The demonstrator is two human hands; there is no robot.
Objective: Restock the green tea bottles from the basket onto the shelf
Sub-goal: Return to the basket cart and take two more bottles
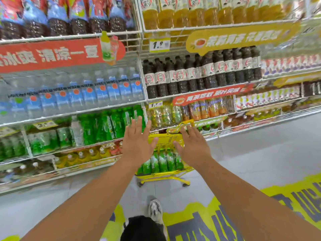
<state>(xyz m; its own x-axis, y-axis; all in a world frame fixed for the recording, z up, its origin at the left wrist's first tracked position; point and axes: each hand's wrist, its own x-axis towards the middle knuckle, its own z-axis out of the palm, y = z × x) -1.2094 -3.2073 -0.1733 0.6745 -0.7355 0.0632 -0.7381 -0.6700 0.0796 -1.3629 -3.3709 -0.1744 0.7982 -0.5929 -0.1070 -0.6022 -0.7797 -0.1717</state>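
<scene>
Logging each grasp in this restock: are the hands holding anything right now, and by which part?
Nothing is held. The left hand and right hand are both open with fingers spread, above the yellow basket of green tea bottles.

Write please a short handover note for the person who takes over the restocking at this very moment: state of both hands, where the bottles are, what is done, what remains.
Left hand: open, fingers spread, empty, held out above the basket.
Right hand: open, empty, also above the basket.
Yellow basket: on wheels on the floor in front of the shelves, handle up, with green tea bottles standing inside.
Green bottle shelf: to the left of the basket, below the water bottles; its front row looks mostly stocked.
Done: no bottle is in hand; how many were already shelved cannot be told.
Left: take the bottles from the basket and place them on the shelf.
</scene>
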